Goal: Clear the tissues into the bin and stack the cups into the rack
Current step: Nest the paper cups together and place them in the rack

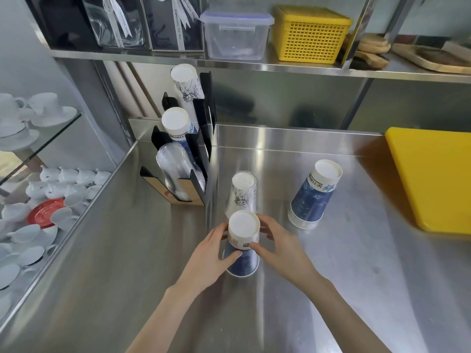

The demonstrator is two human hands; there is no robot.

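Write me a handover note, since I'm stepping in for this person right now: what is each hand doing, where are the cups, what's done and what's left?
Left hand and right hand both grip the nearest blue paper cup, upside down on the steel counter.
Behind it stands an inverted clear-and-white cup stack; a second blue cup stack stands to the right, untouched.
The black cup rack at back left already holds white, blue and clear cups in its slots.
No tissues or bin are in view.
Left: move the three counter stacks into matching rack slots.
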